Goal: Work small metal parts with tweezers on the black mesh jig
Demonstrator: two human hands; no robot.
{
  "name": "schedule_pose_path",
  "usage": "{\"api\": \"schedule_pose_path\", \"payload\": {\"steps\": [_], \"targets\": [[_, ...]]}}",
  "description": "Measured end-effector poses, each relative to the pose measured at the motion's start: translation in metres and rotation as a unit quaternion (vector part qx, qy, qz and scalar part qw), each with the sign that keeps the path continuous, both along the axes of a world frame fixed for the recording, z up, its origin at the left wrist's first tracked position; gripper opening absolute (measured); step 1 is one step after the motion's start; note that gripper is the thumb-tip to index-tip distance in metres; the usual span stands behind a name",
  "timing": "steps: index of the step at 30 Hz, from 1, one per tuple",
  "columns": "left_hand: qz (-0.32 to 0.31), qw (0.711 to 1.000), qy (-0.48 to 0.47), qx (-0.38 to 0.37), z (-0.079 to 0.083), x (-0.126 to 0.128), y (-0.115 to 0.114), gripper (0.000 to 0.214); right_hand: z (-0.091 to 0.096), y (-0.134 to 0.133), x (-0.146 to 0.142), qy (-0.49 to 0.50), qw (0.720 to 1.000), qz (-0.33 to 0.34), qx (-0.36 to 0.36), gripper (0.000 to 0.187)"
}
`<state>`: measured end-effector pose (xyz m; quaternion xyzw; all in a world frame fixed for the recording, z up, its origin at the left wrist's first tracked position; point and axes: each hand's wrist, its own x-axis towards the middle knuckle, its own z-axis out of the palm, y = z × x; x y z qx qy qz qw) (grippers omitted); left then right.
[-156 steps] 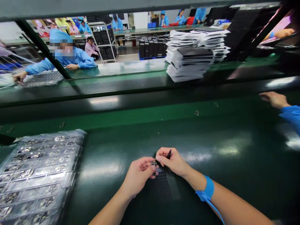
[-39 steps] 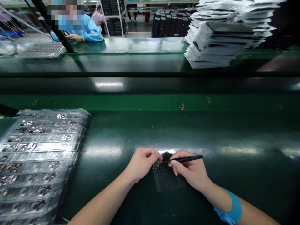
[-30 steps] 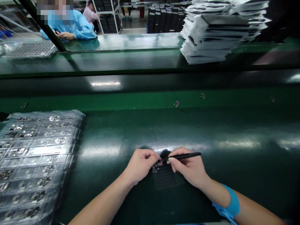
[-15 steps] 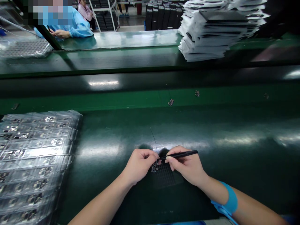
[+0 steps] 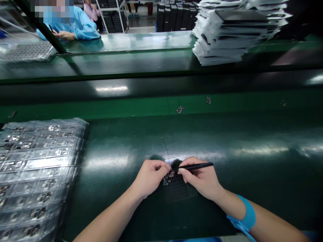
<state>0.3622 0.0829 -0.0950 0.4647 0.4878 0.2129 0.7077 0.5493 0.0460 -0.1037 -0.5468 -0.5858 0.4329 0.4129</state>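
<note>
In the head view my left hand (image 5: 151, 177) is closed, thumb and forefinger pinched at the edge of a small circuit board (image 5: 166, 180). A thin dark wire (image 5: 166, 148) sticks up and away from those fingertips. My right hand (image 5: 200, 179) grips slim black tweezers (image 5: 195, 166) like a pen, their tip meeting my left fingertips. What lies exactly at the tip is too small to make out. Under both hands is a dark gridded patch (image 5: 179, 190) on the green work surface (image 5: 121, 201). A blue band (image 5: 248, 212) circles my right wrist.
Clear plastic trays (image 5: 42, 168) holding several small boards are stacked at the left. Beyond, a green belt (image 5: 113, 109) carries a small board cluster (image 5: 180, 109) and another cluster (image 5: 208, 100). A stack of white sheets (image 5: 219, 40) stands far back; a co-worker's sleeve (image 5: 85, 25) is across.
The small board clusters on the green belt have shifted slightly to the left. My hands, the tweezers and the wire stay almost where they were.
</note>
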Motion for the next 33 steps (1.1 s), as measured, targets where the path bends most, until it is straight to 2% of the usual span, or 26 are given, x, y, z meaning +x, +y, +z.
{"api": "schedule_pose_path", "payload": {"steps": [6, 11, 16, 18, 21, 23, 26, 29, 33], "targets": [[0.006, 1.000, 0.007, 0.022, 0.000, 0.001, 0.000, 0.024, 0.004, -0.004, -0.004, -0.120, 0.983, 0.032, 0.138, 0.005], [-0.010, 0.999, 0.019, 0.041, 0.003, 0.001, 0.000, 0.028, 0.002, -0.008, -0.007, -0.126, 0.971, 0.032, 0.202, 0.012], [0.000, 0.998, 0.007, 0.054, 0.006, 0.000, 0.001, 0.026, 0.005, -0.007, -0.001, -0.069, 0.977, -0.001, 0.204, 0.016], [0.004, 0.999, -0.006, 0.048, 0.007, 0.001, 0.000, 0.026, 0.007, -0.006, 0.001, -0.038, 0.985, 0.000, 0.170, 0.015], [0.001, 0.999, -0.031, 0.016, 0.007, 0.002, -0.003, 0.025, 0.006, -0.003, 0.000, -0.037, 0.997, 0.041, 0.049, 0.017], [-0.002, 0.999, -0.046, -0.008, 0.008, 0.004, -0.006, 0.026, 0.004, -0.001, -0.003, -0.028, 0.996, 0.072, -0.033, 0.014], [-0.011, 0.997, -0.069, -0.032, 0.009, 0.005, -0.007, 0.027, 0.002, 0.001, -0.007, 0.020, 0.990, 0.083, -0.113, 0.017], [-0.018, 0.993, -0.106, -0.048, 0.012, 0.005, -0.007, 0.030, 0.003, 0.004, -0.008, 0.084, 0.979, 0.091, -0.160, 0.022], [-0.033, 0.985, -0.161, -0.057, 0.017, 0.003, -0.007, 0.026, 0.002, 0.007, -0.004, 0.150, 0.968, 0.086, -0.183, 0.029]]}}
